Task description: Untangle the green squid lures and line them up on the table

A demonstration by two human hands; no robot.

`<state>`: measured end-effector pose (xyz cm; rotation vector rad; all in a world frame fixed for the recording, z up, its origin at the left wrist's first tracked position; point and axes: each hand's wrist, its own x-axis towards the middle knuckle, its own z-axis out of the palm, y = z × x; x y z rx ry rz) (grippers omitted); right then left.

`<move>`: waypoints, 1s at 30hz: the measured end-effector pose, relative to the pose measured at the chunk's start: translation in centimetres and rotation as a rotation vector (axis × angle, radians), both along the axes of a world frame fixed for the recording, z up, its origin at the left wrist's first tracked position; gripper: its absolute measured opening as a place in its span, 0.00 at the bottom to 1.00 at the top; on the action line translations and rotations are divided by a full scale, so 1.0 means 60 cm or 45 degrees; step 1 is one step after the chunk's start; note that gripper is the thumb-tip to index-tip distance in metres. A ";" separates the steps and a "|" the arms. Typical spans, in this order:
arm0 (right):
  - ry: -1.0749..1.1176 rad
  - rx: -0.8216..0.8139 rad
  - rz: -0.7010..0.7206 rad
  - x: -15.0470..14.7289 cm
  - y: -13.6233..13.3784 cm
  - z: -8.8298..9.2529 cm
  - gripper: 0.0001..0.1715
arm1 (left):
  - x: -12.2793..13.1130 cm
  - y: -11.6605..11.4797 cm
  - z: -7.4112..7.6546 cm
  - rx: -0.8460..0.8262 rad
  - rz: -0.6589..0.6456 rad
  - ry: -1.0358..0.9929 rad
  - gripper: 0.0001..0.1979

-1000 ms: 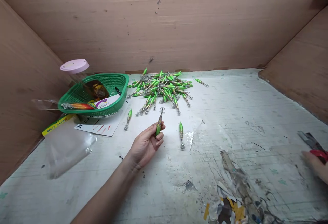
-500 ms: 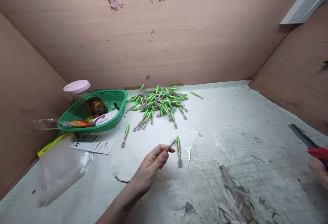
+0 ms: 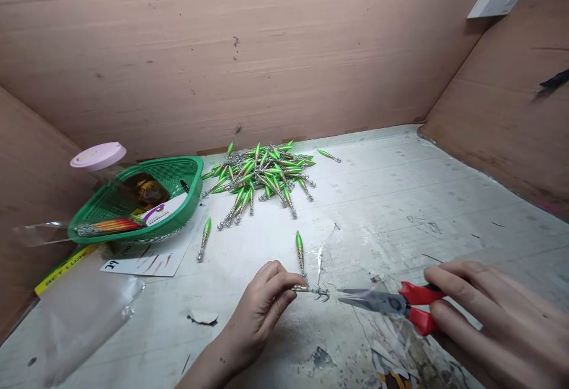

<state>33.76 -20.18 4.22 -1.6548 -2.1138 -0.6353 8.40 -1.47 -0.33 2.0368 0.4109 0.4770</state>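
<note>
My left hand (image 3: 269,303) pinches a small fishing lure (image 3: 301,288), its body mostly covered by the fingers and its ring of hooks pointing right. In my right hand (image 3: 484,306) are long-nose pliers (image 3: 382,301) with red handles. Their jaws are slightly apart, a short gap to the right of the hooks, touching nothing. Just behind the held lure lies a green-tipped lure (image 3: 300,251) on the table. Another single lure (image 3: 204,239) rests farther left. At the back, a heap of green lures (image 3: 267,175) is piled with hooks facing various ways.
On the left, a green basket (image 3: 195,199) holds a jar with a pink lid (image 3: 98,156), orange lures and a card. A clear plastic bag (image 3: 89,300) and a marked white card (image 3: 164,264) lie before it. Board walls (image 3: 267,51) enclose the table; torn patches mark its front right.
My right hand has brought the pliers in from the far right, toward the held lure. My left hand has turned the lure so its hooks point right. The view has shifted slightly.
</note>
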 end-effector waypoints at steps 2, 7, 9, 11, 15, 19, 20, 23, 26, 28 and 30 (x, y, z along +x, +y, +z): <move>-0.098 0.010 0.054 0.003 0.004 -0.003 0.08 | 0.000 -0.001 0.002 0.078 -0.002 0.005 0.13; -0.149 -0.010 0.099 0.003 0.006 -0.004 0.07 | 0.004 -0.003 0.002 0.249 0.009 0.011 0.12; -0.142 -0.018 0.110 -0.001 0.006 -0.001 0.07 | 0.005 -0.004 0.002 0.298 0.010 0.019 0.12; -0.126 -0.023 0.115 -0.006 0.007 0.002 0.08 | 0.005 -0.005 0.001 0.329 0.009 0.026 0.12; -0.100 -0.044 0.096 -0.013 0.007 0.006 0.09 | 0.005 -0.005 0.000 0.384 0.019 0.042 0.12; -0.008 -0.098 0.064 -0.011 0.001 0.001 0.11 | 0.005 -0.006 0.000 0.498 0.032 0.023 0.13; 0.024 -0.115 0.049 -0.010 0.000 -0.002 0.11 | 0.005 -0.006 0.000 0.520 0.036 0.017 0.13; 0.107 -0.129 0.023 -0.006 -0.004 -0.011 0.11 | 0.005 -0.007 -0.002 0.532 0.040 0.006 0.13; 0.138 -0.123 0.046 0.000 -0.005 -0.020 0.11 | 0.005 -0.006 -0.008 0.522 0.043 -0.035 0.13; 0.136 -0.122 0.071 0.002 -0.004 -0.022 0.10 | 0.005 -0.005 -0.012 0.535 0.048 -0.049 0.13; 0.131 -0.124 0.092 0.004 -0.002 -0.023 0.10 | 0.005 -0.004 -0.015 0.547 0.051 -0.050 0.12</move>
